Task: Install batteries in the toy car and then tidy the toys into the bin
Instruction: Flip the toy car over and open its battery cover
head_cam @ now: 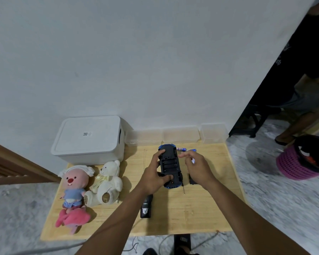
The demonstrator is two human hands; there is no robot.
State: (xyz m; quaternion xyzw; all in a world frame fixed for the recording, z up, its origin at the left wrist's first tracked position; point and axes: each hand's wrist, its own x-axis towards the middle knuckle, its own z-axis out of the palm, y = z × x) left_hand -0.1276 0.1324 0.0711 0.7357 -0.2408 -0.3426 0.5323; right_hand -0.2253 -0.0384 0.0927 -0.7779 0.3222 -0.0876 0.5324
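Note:
A blue toy car (169, 163) lies upside down on the wooden table (201, 208), its open battery bay facing up. My left hand (154, 174) grips the car by its left side and near end. Just right of the car, my right hand (196, 165) pinches a small battery (193, 160) in its fingertips. Two more batteries (181, 149) lie beyond the car near the table's back edge. A black battery cover (191, 180) rests under my right wrist, and a thin screwdriver (183, 188) lies beside the car. The white lidded bin (87, 139) stands at the back left.
A pink-faced plush (75, 183), a cream teddy bear (106, 182) and a pink plush (72, 219) lie at the table's left. A black remote (146, 207) sits near my left forearm. Clear small boxes (180, 134) line the wall. A seated person (306, 100) and a pink basket (300, 162) are at right.

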